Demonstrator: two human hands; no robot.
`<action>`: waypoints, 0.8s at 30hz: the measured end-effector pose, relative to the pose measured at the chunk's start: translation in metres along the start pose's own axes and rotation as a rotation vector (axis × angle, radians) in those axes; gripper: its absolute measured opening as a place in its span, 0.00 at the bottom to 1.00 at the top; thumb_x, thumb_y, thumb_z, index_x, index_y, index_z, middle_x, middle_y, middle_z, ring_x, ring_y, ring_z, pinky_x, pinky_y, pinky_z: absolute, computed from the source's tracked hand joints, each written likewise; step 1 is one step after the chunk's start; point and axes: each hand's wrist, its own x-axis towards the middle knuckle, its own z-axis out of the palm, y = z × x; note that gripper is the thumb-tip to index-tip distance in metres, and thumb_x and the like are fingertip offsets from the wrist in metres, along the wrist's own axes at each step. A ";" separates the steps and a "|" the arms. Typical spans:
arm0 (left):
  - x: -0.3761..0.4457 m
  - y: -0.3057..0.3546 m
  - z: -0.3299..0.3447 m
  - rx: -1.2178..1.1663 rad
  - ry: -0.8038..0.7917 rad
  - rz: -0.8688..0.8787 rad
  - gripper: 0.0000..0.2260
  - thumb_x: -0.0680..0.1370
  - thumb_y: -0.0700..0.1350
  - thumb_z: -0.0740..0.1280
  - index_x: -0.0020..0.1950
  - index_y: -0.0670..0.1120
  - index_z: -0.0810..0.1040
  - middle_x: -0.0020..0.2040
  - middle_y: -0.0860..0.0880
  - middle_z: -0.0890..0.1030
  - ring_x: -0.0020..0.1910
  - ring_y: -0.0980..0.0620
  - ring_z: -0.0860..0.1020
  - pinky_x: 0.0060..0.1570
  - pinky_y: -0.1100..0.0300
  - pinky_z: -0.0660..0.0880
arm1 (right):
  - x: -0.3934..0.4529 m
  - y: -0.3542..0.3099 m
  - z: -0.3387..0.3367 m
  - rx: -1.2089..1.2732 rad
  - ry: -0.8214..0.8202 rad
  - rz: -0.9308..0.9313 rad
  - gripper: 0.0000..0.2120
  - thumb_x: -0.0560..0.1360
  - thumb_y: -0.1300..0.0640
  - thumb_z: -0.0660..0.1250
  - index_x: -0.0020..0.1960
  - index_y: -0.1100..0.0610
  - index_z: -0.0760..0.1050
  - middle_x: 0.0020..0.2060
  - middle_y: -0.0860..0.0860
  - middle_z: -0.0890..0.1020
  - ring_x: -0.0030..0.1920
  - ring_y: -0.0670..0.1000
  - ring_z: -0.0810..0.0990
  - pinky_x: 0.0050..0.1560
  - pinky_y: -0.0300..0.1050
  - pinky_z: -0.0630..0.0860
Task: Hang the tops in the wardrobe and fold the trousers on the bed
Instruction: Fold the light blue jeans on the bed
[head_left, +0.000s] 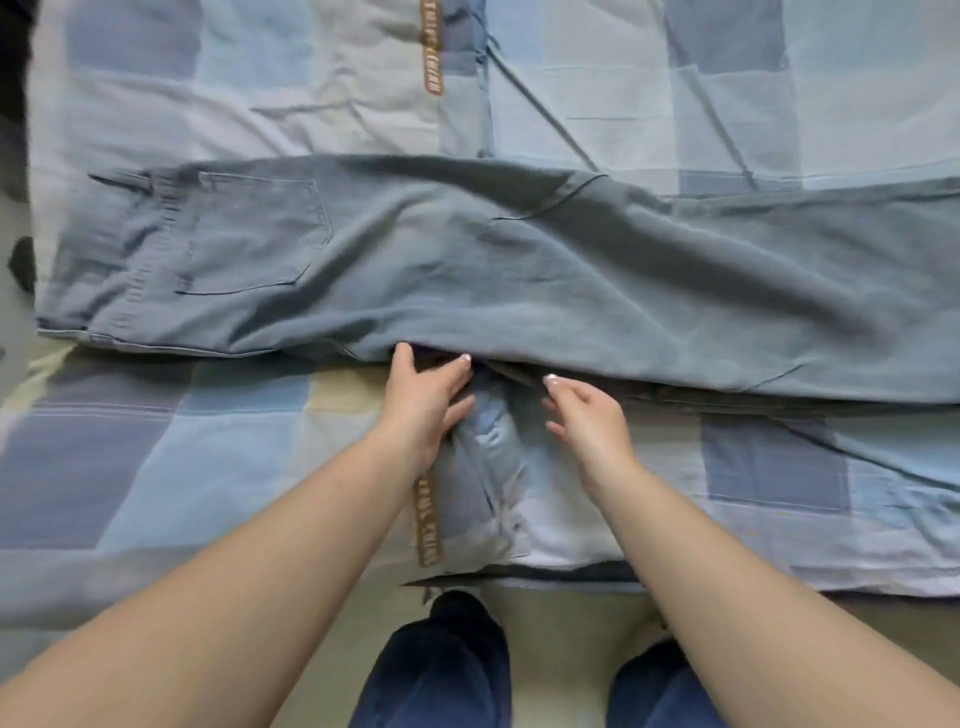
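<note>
Trousers: one pair, grey-blue, laid flat across the bed, legs doubled one over the other. Waistband at the left end, legs running off the right edge of view. A back pocket faces up near the waistband. The cloth shows soft creases through the middle.

Bedcover: patchwork of blue, pale blue, cream and white squares, wrinkled, with a long crease running diagonally beyond the trousers. A brown printed strip with lettering lies on the far side of the trousers; a second one lies on the near side, between the forearms. The lettering is too blurred to read.

Left hand: at the near edge of the trousers, around the crotch seam. Thumb lies against the cloth edge, fingers reach under the fold; it appears to grasp the hem there, though the grip is partly hidden.

Right hand: just beside the left, apart from it, fingers loosely bent and released, fingertips near the trouser edge, nothing held.

Surroundings: a bunched ridge of bedcover rises between the two hands, directly below the trouser edge. The person's dark blue legs stand at the near bedside on a pale floor. A dark object shows at the left frame edge, unidentifiable.
</note>
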 end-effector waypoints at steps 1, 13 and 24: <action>0.001 0.007 -0.022 0.032 -0.013 -0.005 0.10 0.79 0.35 0.62 0.55 0.49 0.68 0.50 0.51 0.78 0.50 0.52 0.79 0.50 0.54 0.76 | -0.005 -0.004 0.027 -0.029 -0.054 0.003 0.05 0.78 0.55 0.64 0.43 0.52 0.75 0.38 0.47 0.78 0.41 0.46 0.78 0.40 0.40 0.73; 0.089 0.059 -0.216 -0.266 0.315 -0.095 0.13 0.81 0.49 0.63 0.64 0.48 0.70 0.68 0.45 0.72 0.66 0.47 0.73 0.65 0.49 0.70 | -0.009 -0.025 0.175 0.067 -0.221 0.113 0.13 0.74 0.55 0.71 0.51 0.57 0.68 0.42 0.47 0.78 0.40 0.44 0.81 0.22 0.32 0.64; 0.128 0.079 -0.279 -0.441 0.594 0.032 0.20 0.72 0.45 0.74 0.61 0.45 0.74 0.54 0.49 0.82 0.44 0.52 0.84 0.44 0.48 0.81 | -0.061 0.027 0.164 0.057 -0.021 0.253 0.06 0.74 0.54 0.71 0.42 0.55 0.76 0.27 0.45 0.77 0.23 0.43 0.71 0.19 0.33 0.60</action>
